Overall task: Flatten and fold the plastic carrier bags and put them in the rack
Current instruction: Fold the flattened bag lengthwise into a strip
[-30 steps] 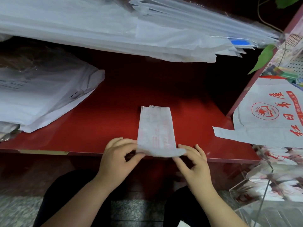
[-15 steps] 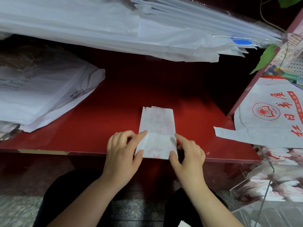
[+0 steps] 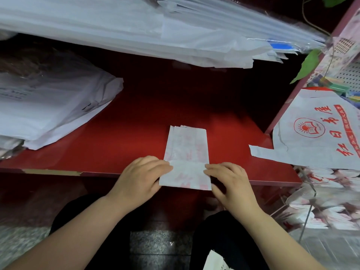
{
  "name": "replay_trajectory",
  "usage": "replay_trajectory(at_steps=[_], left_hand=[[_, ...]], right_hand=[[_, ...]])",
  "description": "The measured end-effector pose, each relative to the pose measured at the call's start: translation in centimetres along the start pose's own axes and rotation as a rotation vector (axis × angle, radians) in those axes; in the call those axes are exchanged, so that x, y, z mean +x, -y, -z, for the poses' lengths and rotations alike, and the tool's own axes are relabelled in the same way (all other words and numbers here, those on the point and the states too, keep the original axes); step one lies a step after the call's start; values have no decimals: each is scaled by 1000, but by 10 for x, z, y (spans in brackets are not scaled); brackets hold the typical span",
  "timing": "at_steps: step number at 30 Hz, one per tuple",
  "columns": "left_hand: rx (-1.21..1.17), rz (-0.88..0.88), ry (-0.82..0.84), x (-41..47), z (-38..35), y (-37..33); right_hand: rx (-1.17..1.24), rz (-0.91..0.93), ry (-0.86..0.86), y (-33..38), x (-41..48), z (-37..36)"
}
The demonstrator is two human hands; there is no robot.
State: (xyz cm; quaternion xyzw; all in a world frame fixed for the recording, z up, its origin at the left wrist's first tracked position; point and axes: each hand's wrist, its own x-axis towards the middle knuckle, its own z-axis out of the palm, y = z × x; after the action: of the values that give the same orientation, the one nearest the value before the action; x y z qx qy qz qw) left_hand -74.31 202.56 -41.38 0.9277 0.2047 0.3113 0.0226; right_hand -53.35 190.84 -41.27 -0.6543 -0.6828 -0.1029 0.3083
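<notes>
folded bag (image 3: 186, 152) on shelf (image 3: 120, 137), left hand (image 3: 141, 177) and right hand (image 3: 229, 182) at its sides, paper pile (image 3: 48, 106) left

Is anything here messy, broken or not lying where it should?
Two small things. The red shelf shows a bare tan strip on its front edge at the left, as if its facing has chipped off. On the right, a printed white bag lies unfolded, its handle trailing onto the shelf. The folded bag looks tidy.
</notes>
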Motion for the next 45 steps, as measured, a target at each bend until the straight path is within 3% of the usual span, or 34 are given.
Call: replay_trajectory(at_steps=[3, 9, 12, 16, 19, 23, 27, 34, 37, 41, 45], left_hand=[[-124, 60, -46, -4, 1, -5], [-405, 358, -80, -5, 1, -9], [-387, 457, -104, 6, 6, -15], [-243, 398, -201, 15, 2, -19], [-259, 489, -211, 21, 0, -22], [-218, 624, -191, 32, -3, -26], [-94, 692, -172, 37, -4, -28], [71, 559, -123, 37, -12, -24], [142, 315, -136, 31, -12, -20], [178, -10, 98, 19, -10, -9], [170, -48, 179, 11, -6, -2]], right_hand=[[106, 6, -40, 2, 0, 2], [340, -199, -41, 4, -7, 1], [307, -246, -106, 7, -5, -3], [334, -397, -147, 17, 1, -4], [356, -529, -173, 21, 6, -9], [267, -597, -221, 27, 21, -12], [27, -625, -188, 31, 30, -13], [-163, -514, -197, 32, 31, -24], [-160, -321, -153, 26, 26, -20], [-135, -61, 24, 12, 12, -13], [-176, 60, 134, 0, 0, -7]])
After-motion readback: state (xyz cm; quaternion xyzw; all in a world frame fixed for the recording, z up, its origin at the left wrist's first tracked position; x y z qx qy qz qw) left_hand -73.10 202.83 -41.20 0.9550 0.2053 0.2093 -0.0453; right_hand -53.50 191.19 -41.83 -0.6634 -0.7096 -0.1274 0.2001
